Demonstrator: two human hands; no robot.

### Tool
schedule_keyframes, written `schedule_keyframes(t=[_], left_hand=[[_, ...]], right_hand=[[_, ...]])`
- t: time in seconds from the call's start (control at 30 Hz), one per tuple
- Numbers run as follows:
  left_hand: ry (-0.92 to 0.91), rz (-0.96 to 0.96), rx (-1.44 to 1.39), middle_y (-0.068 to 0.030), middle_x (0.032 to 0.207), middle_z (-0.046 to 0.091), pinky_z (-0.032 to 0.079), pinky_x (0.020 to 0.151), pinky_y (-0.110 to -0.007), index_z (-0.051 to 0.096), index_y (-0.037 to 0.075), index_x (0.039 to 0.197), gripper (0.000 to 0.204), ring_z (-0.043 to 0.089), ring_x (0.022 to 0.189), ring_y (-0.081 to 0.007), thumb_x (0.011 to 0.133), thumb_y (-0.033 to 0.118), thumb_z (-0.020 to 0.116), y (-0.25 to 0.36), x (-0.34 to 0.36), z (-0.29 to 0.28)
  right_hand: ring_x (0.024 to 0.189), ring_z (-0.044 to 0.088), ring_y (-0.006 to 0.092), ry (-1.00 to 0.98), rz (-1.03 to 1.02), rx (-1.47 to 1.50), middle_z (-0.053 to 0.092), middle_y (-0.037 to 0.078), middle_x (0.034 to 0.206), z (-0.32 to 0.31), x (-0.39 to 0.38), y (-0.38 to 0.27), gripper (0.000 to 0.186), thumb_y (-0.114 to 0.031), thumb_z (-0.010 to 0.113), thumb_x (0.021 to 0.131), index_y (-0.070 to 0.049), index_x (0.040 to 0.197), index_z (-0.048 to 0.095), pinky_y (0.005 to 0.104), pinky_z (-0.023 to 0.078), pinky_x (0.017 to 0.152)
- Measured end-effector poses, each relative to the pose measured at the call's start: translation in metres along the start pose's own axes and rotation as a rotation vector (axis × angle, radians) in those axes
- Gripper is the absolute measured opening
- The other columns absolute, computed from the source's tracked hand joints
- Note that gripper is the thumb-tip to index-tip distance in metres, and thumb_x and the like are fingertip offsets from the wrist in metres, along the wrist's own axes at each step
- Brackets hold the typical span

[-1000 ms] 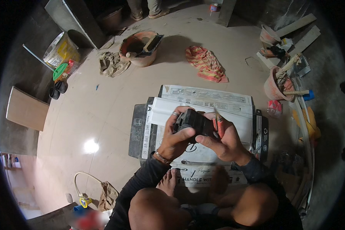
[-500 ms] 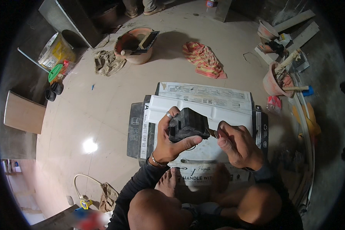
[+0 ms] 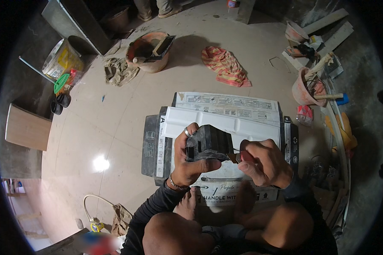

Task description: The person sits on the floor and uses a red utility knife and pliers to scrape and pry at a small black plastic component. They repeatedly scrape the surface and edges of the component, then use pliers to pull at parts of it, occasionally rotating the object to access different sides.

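Hands meet above a stack of flat cartons [image 3: 225, 106] lying on the tiled floor [image 3: 115, 127]. Left hand [image 3: 190, 159] clamps a chunky black block [image 3: 208, 143], thumb underneath and fingers curled over its top edge, holding it tilted over the white carton. Right hand [image 3: 264, 163] sits just beside it, its grip pressed together on a small red-handled tool [image 3: 242, 156] whose thin tip touches the block's right side. Bare feet rest on the carton's near edge. Farther off lie a striped cloth [image 3: 225, 66] and an orange basin [image 3: 147, 51].
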State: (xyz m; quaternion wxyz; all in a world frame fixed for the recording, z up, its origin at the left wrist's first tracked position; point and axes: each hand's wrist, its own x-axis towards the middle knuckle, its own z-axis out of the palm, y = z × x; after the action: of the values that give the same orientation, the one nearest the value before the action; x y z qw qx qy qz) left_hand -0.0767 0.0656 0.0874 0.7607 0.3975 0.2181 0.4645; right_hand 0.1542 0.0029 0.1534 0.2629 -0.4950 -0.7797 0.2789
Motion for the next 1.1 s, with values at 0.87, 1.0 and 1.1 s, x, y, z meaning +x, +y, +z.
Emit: schedule_keyframes(t=[0.87, 1.0, 1.1], left_hand=[[0.08, 0.054, 0.235, 0.0019, 0.093, 0.058, 0.048, 0.077, -0.025, 0.049, 0.01, 0.093, 0.053, 0.055, 0.083, -0.0088, 0.055, -0.01, 0.08, -0.005, -0.008, 0.005], [0.006, 0.06, 0.243, 0.0024, 0.093, 0.057, 0.047, 0.078, -0.025, 0.049, 0.01, 0.094, 0.054, 0.053, 0.084, -0.0087, 0.054, -0.009, 0.08, -0.01, -0.003, -0.002], [-0.004, 0.094, 0.346, 0.0025, 0.093, 0.057, 0.047, 0.078, -0.025, 0.049, 0.01, 0.094, 0.054, 0.053, 0.085, -0.0087, 0.054, -0.009, 0.08, -0.01, -0.004, -0.004]], right_hand=[[0.051, 0.063, 0.0313, -0.038, 0.06, 0.062, 0.061, 0.013, 0.06, -0.01, -0.005, -0.002, 0.056, -0.055, 0.061, 0.103, -0.002, 0.086, 0.066, 0.041, 0.05, 0.056], [0.051, 0.064, 0.0324, -0.044, 0.058, 0.034, 0.063, 0.015, 0.06, -0.007, -0.005, -0.002, 0.059, -0.057, 0.061, 0.103, -0.001, 0.086, 0.067, 0.042, 0.05, 0.055], [0.052, 0.065, 0.0329, -0.044, 0.068, 0.047, 0.064, 0.016, 0.061, -0.005, -0.004, -0.001, 0.06, -0.057, 0.062, 0.102, 0.001, 0.087, 0.068, 0.0427, 0.05, 0.056]])
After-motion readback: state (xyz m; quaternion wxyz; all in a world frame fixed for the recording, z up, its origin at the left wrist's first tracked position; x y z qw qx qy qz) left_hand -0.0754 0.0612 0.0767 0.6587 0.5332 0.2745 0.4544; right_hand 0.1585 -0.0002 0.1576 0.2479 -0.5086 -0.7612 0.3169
